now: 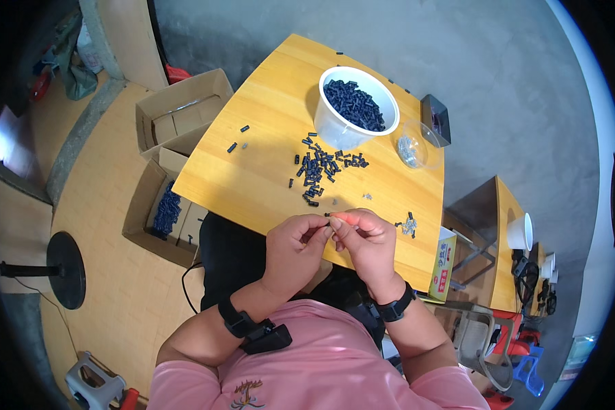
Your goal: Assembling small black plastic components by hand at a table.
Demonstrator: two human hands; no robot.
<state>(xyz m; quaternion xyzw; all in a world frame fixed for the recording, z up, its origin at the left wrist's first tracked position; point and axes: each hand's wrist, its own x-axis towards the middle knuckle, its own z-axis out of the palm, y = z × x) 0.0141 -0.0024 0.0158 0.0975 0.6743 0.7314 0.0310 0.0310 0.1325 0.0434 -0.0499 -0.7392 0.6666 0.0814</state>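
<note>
My left hand and my right hand meet fingertip to fingertip over the near edge of the wooden table. Between the left thumb and forefinger a small black plastic part just shows. The right thumb and forefinger pinch right against it; whatever they hold is hidden. Beyond the hands lies a loose pile of black plastic parts. Small silvery metal pieces with a few black parts are to the right of my right hand. A white tub full of black parts stands behind the pile.
On the yellow wooden table there are also a clear round container of silvery pieces and a dark box. Open cardboard boxes stand left of it, one holding black parts. A side table is at right.
</note>
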